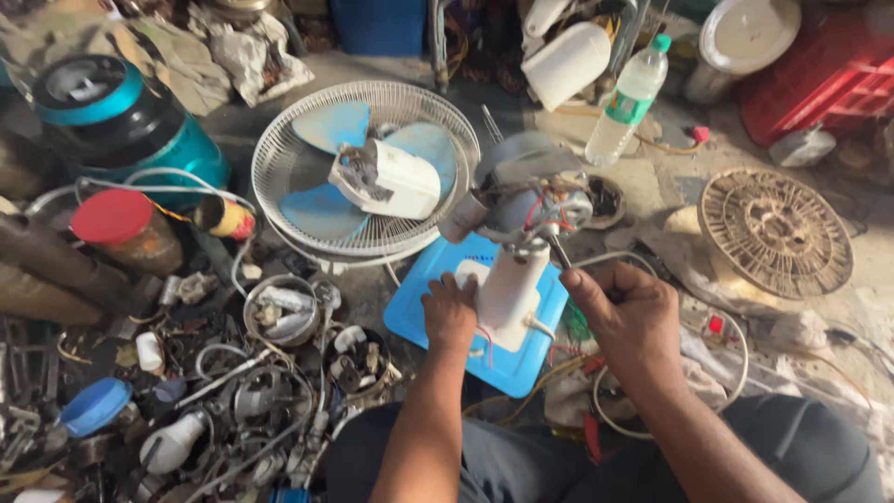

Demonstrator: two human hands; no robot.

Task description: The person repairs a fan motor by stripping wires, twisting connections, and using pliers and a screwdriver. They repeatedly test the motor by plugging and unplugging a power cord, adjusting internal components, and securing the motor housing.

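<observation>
Seen from above, a person sits on a cluttered workshop floor (pixel 521 121) with a small table fan stand (pixel 510 291) between their knees. The left hand (pixel 449 312) rests on the stand's blue base (pixel 438 321), fingers curled down against it beside the white upright column. The right hand (pixel 626 312) is closed around the handle of a screwdriver (pixel 557 250), whose dark shaft points up and to the left into the exposed motor (pixel 531 205) at the top of the column, where red and other coloured wires show. Just behind the stand, to the left, lies a white wire fan guard (pixel 279 158) with pale blue blades (pixel 331 126) and a white motor cover (pixel 396 177) on top of it. A clear plastic bottle (pixel 629 101) with a green cap stands further back on the right, and a round rusty grille (pixel 775 233) lies at the far right. A red-lidded jar (pixel 126 228) and small tins of loose parts (pixel 284 312) sit on the left.
</observation>
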